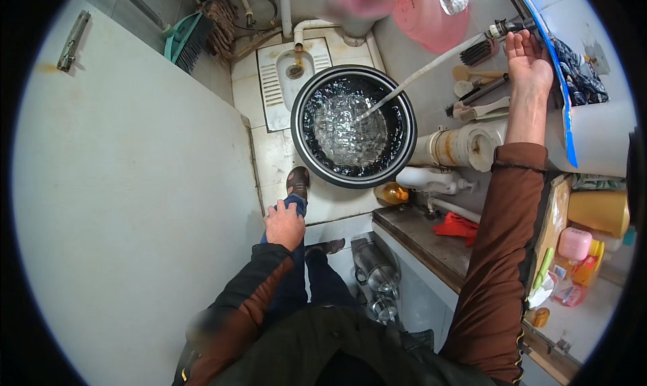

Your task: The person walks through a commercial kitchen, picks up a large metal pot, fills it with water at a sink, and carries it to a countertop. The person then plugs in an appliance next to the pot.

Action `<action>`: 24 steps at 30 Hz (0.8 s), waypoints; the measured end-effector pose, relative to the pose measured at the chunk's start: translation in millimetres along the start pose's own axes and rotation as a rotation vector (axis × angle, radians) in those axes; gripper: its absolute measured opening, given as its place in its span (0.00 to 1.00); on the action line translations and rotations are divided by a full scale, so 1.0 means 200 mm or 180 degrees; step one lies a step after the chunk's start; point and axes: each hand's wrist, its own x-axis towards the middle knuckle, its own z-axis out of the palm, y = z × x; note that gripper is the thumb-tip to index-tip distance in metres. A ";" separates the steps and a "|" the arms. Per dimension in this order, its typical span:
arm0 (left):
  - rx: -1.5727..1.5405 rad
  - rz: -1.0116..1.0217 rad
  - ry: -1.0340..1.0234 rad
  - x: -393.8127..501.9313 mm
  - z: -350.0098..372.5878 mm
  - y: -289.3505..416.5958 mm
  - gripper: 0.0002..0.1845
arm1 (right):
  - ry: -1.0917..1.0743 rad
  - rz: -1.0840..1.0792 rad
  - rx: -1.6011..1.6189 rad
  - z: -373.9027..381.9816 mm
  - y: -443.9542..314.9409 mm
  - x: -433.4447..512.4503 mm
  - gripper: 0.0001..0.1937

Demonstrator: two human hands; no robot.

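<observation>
My right hand (528, 65) reaches up to the wall tap (528, 25), its palm turned towards me and its fingertips at the tap's underside. Whether those fingers grip the tap's handle is hidden. A pale hose (434, 67) runs from the tap down over the rim of a round black tub (299, 138). Rippling water (351, 128) stands in the tub, stirred up around the hose's end. My left hand (284, 225) rests with spread fingers on my bent leg in blue jeans (298, 204), holding nothing.
A squat toilet (268, 83) lies behind the tub. On the left stands a white door (126, 158). Brushes (477, 52) hang along the right wall above a drain pipe (450, 146). A yellow bottle (391, 194) and a red cloth (455, 227) are near a dark ledge (419, 239).
</observation>
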 end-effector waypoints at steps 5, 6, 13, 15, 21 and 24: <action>-0.0023 -0.0036 -0.0071 0.01 -0.01 0.01 0.19 | 0.0006 -0.0012 0.0048 0.00 -0.01 0.02 0.12; -0.0023 -0.0035 -0.0080 0.01 -0.01 0.01 0.19 | 0.0001 0.0004 0.0076 0.00 -0.01 0.02 0.12; -0.0077 0.0011 -0.0002 0.01 0.00 0.00 0.18 | -0.0165 0.0296 0.0809 -0.06 -0.05 0.11 0.13; -0.0116 0.0045 0.0013 0.01 0.01 0.00 0.18 | -0.0104 0.0225 0.0668 -0.08 -0.07 0.14 0.15; -0.0164 -0.0028 -0.0076 0.00 0.00 0.00 0.19 | -0.0066 0.0107 0.0530 -0.06 -0.04 0.10 0.15; -0.0111 -0.0024 -0.0123 0.01 0.01 0.02 0.18 | -0.0155 0.0168 0.0535 -0.06 -0.05 0.13 0.14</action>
